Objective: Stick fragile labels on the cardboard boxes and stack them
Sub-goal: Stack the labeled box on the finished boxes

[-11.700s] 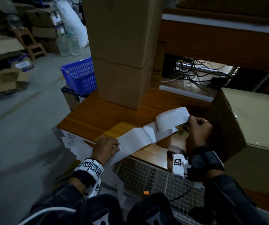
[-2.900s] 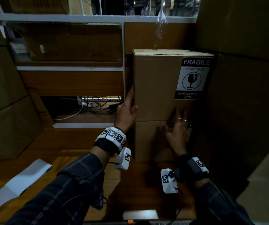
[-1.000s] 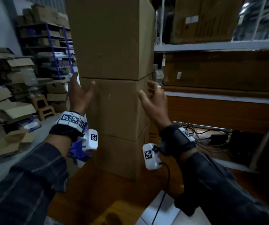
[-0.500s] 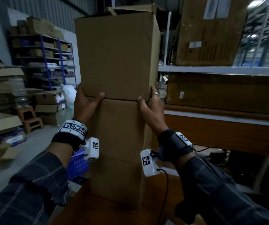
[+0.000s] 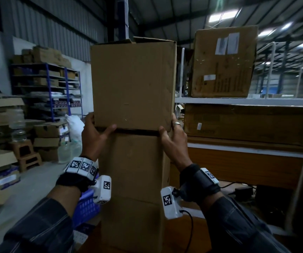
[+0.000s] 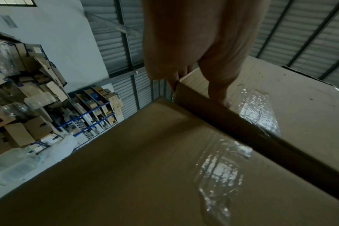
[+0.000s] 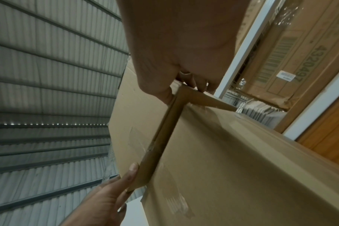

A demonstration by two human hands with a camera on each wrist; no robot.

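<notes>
Three plain cardboard boxes stand stacked in front of me. The top box [image 5: 132, 83] sits slightly raised, with a dark gap over the middle box [image 5: 134, 161]. My left hand [image 5: 95, 132] grips its lower left corner, thumb along the bottom edge. My right hand [image 5: 170, 132] grips the lower right corner the same way. The left wrist view has my left hand [image 6: 199, 61] on the top box [image 6: 281, 99] above the middle box [image 6: 145, 168]. In the right wrist view my right hand [image 7: 184, 61] holds the top box's [image 7: 137, 114] corner. No label shows on these faces.
The bottom box [image 5: 132, 221] stands on a wooden table. To the right is a white shelf [image 5: 238, 101] bearing a large carton [image 5: 222, 63]. A blue basket [image 5: 86, 207] sits low on the left. Blue racks [image 5: 48, 88] and loose cartons fill the far left.
Both hands closed onto the top box's lower corners and raised it a little, opening a dark gap above the middle box. My view tilted upward.
</notes>
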